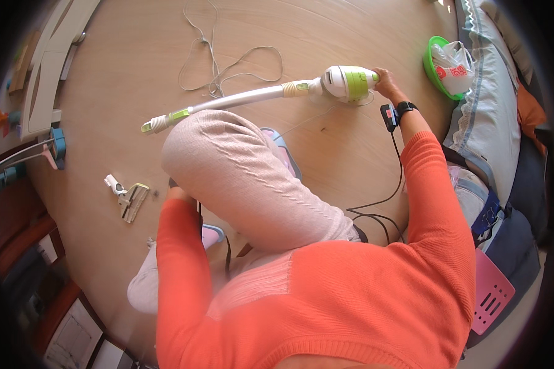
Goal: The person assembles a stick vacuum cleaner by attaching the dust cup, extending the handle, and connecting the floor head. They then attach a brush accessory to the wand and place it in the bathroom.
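the vacuum cleaner (301, 88) is extended crosswise beyond the bent knee (206, 138), its tube (246, 98) being directed left and its motor body (349, 84) being placed right, against the right grip (385, 83). behind the tube, a loose cord (216, 80) is looped on the floor (338, 166). the detached floor nozzle (133, 203) is set on the floor at left, near the left grip (176, 192), which is mostly hidden by the knee. at far right, just beside the draped furniture (483, 117), a basin (431, 69) is placed, in which a bag (454, 67) is held.
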A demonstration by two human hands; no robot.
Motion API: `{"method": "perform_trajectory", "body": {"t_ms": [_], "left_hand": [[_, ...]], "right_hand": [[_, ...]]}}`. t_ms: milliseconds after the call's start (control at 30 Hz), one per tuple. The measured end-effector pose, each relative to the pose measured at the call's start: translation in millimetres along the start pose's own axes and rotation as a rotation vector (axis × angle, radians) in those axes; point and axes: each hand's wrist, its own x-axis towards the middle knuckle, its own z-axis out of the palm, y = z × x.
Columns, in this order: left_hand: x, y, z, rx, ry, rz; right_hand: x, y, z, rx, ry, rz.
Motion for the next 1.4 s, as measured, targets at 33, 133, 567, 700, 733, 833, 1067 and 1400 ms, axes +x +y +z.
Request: {"method": "perform_trajectory", "body": {"t_ms": [33,133,567,700,733,833,1067,1400], "left_hand": [[0.0,-0.8,-1.8,-0.004,0.010,0.002],[-1.1,-2.5,-6.0,-0.014,0.033,0.009],[17.7,10.2,32.7,-0.091,0.012,0.195],[32.9,26.3,62.6,-0.111,-0.109,0.308],[36.6,29.5,68.6,-0.060,-0.207,0.351],[45.2,26.2,76.7,-0.193,-0.385,0.290],[64.0,-4.8,91.4,-0.198,-0.567,0.313],[26.7,-20.3,88.5,0.100,-0.609,0.455]], "right_hand": [[2.0,-2.0,-1.5,0.015,-0.008,-0.025],[-0.8,-10.3,-4.9,-0.027,-0.051,-0.012],[-3.0,-181.5,-115.5,-0.148,0.084,-0.341],[-28.4,-347.7,-151.7,0.488,-0.180,-0.734],[-55.4,-389.7,-158.0,0.591,-0.312,-0.689],[-82.2,-475.9,-134.2,0.155,-0.123,-1.250],[-91.1,-547.9,-27.6,-0.300,-0.314,-1.011],[-45.2,-553.5,45.5,-0.045,-0.852,-0.521]]}}
